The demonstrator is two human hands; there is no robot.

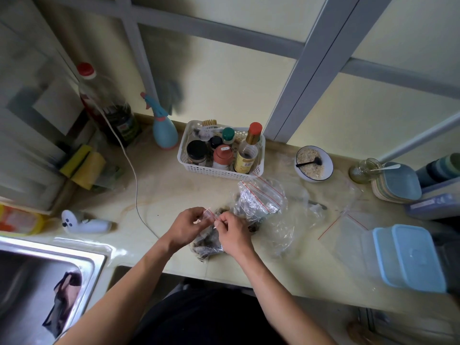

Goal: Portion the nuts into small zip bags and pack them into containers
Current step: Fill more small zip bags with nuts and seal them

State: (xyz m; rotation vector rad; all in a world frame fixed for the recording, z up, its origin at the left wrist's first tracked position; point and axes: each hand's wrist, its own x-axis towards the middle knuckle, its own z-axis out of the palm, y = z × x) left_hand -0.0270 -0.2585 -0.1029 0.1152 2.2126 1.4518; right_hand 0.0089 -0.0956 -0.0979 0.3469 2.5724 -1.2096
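Over the counter, my left hand [187, 226] and my right hand [232, 232] pinch the top edge of a small clear zip bag [209, 215] with a red strip, one hand at each end. Dark nuts fill the bag's lower part [206, 246], which hangs between my hands. Just behind them lies a filled zip bag [258, 195] of dark nuts on crumpled clear plastic. Several empty zip bags [346, 227] with red strips lie to the right. A clear container with a light blue lid [408, 257] stands at the counter's right edge.
A white basket [219, 170] of jars and bottles stands behind the bags. A white bowl [314, 163] of oats with a black spoon sits to its right, near stacked plates [398, 183]. A steel sink [47, 277] is at the lower left. A white cable [135, 185] crosses the counter.
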